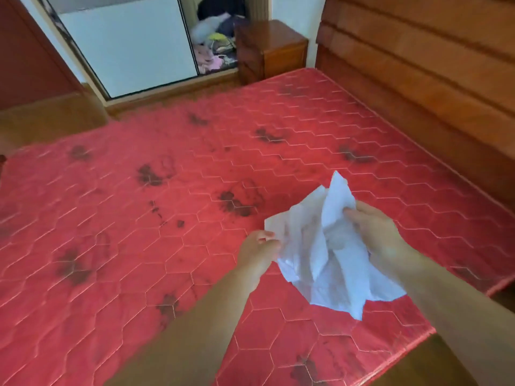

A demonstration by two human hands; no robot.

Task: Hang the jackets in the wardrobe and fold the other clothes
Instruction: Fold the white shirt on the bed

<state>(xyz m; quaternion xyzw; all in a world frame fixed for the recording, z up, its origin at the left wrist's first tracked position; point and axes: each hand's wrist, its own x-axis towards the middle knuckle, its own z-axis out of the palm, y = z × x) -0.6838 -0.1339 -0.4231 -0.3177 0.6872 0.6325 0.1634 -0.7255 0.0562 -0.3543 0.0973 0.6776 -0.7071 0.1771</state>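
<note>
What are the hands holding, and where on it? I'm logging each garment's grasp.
A crumpled white garment: left hand pinches its left edge, right hand grips bunched fabric on its right side.

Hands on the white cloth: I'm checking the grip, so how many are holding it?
2. The left hand pinches the white cloth at its left edge; the right hand grips its upper right, above the mattress.

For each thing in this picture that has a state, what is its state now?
White garment: crumpled, held in the air above the mattress.
Left hand: pinches the garment's left edge.
Right hand: grips the garment's right side.
Wardrobe door: slid partly open.
Clothes in wardrobe: piled, unfolded.
Mattress: bare, dark-stained.
</note>
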